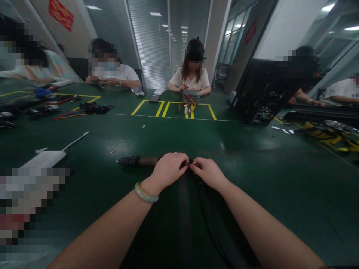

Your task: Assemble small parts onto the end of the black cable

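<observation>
An electric screwdriver [147, 161] lies sideways just above the green table, its bit end pointing left. My left hand [169, 169] is wrapped around its rear body, with a jade-coloured bangle [146, 193] on the wrist. Close beside it, my right hand [209, 172] pinches the end of a black cable [206, 215] at the screwdriver's tail. The fingertips of both hands nearly meet there. Fingers partly cover the joint, so I cannot tell whether the cable end is plugged in. From my right hand the cable runs down toward the table's near edge.
On the left lies a white adapter [45, 158] with a short cord. Farther back are bundled wires [94, 107], yellow tape outlines [171, 102] and a phone [155, 98]. A black computer case [252, 93] stands at right, near yellow and black cables [331, 136]. Several people sit around the table.
</observation>
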`<state>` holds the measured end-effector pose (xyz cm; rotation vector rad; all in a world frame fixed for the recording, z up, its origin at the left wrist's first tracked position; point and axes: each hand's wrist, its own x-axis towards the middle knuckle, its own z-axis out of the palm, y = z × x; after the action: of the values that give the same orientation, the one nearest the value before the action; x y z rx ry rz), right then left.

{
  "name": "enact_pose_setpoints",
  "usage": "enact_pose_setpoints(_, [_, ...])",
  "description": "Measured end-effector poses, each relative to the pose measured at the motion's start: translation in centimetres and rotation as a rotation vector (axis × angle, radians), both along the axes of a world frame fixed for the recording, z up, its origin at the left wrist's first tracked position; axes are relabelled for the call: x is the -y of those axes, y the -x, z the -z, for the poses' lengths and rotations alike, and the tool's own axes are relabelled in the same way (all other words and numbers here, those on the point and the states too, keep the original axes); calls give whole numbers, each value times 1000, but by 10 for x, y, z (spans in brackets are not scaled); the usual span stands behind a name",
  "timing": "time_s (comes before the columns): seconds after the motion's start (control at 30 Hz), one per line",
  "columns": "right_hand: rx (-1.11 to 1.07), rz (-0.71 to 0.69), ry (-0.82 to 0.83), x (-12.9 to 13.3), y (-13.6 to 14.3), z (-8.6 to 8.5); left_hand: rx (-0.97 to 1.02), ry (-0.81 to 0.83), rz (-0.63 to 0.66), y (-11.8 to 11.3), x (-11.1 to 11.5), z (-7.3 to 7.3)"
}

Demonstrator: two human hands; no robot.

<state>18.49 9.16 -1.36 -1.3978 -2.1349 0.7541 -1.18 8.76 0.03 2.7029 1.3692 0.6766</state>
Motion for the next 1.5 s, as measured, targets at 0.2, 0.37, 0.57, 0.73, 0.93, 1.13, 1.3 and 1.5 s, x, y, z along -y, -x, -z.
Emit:
enact_pose_setpoints(0.2, [-19,7,-23,-1,-1,3,-26,5,-2,-1,-3,1])
enact_pose_setpoints(0.37, [-45,3,-9,-2,-1,3,-39,31,-8,-1,-4,0])
enact_pose_setpoints(0.57, [-68,-8,-2,-1,-2,4,-70,49,-28,-2,-5,0])
enact_pose_setpoints(0.73, [-67,-11,-15,-1,-2,2,-72,72,-57,-3,-4,2])
enact_pose_setpoints(0.93, [-50,-3,-24,-1,-2,2,-73,97,-72,-4,-2,0])
enact_pose_setpoints(1.13, [-57,6,-23,0,-1,3,-70,99,-80,-5,-1,-1])
enact_pose_setpoints(1.3, [-45,21,13,0,0,1,-20,105,-62,-3,-2,2])
enact_pose_setpoints(1.5, [-41,15,-3,1,0,1,18,112,-16,-3,-2,1])
